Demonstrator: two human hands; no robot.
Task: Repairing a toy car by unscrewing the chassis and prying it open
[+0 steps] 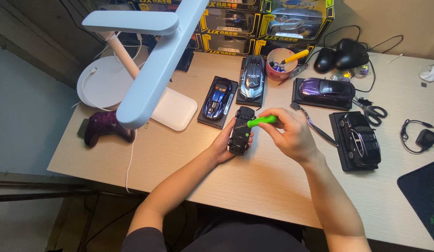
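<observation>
Head view showed my left hand (225, 143) cupped under a small black die-cast toy car (241, 130), turned chassis-up and held just above the pale wooden desk (273, 182). Fingers were curled closed around the car's near side and thumb side, so the body was gripped firmly. My right hand (291, 135) was closed on a short screwdriver with a bright green plastic handle (261, 121), its shaft angled down and to the left, with the tip at the car's underside.

Procedure note, as I judged it: the step went best with the driver tip seated square in the screw head, light pressure kept along the shaft, and the car braced so that it could not roll in the palm. Turning was best done from the fingertips, not the wrist. Whether the tip was fully seated could not be told from this view.

Pose: both forearms came in from the near edge of the desk and converged at its middle. My left wrist was bent inward; my right wrist was arched, knuckles up.

Near the work stood a blue model car on a black base (217, 99) and a silver-blue model car on a black base (252, 79).
</observation>
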